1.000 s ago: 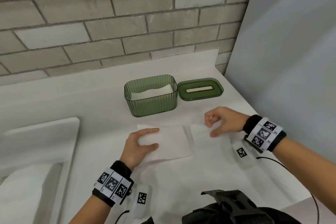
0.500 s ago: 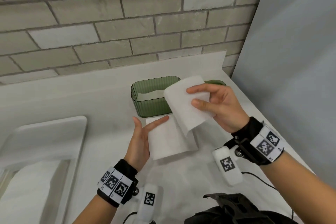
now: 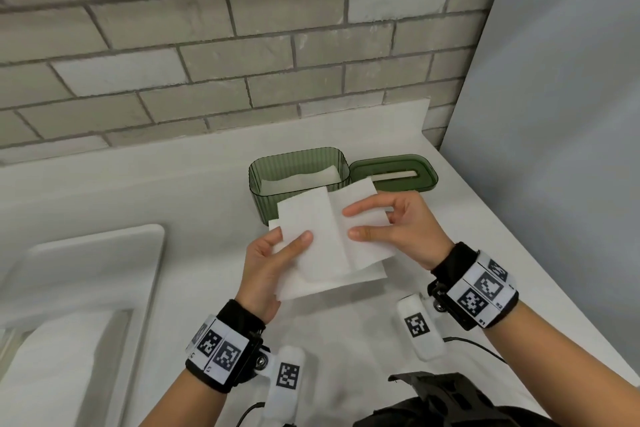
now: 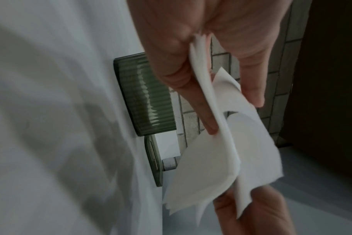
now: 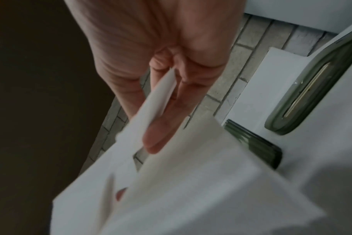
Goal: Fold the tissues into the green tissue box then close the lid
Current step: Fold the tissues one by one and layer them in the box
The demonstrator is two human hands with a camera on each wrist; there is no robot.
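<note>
The open green tissue box (image 3: 265, 196) stands at the back of the white counter with a folded tissue (image 3: 304, 178) inside. Its green slotted lid (image 3: 393, 172) lies just right of it. In front of the box, both hands hold two overlapping white tissues (image 3: 318, 239) above the counter. My left hand (image 3: 266, 263) pinches their left edge, thumb on top. My right hand (image 3: 405, 229) pinches the right part of the upper tissue. The left wrist view shows the tissues (image 4: 217, 143) between thumb and fingers, with the box (image 4: 147, 95) beyond. In the right wrist view the tissue (image 5: 171, 174) hides most of the box (image 5: 255, 144).
A white basin (image 3: 86, 270) is set into the counter at the left. A brick wall runs behind the box and a grey panel (image 3: 554, 114) closes the right side. A black object (image 3: 450, 402) sits at the near edge.
The tissues lay flat on the counter under both hands. My right hand lifted one and brought it left over the other; now both hands hold the overlapped pair off the counter.
</note>
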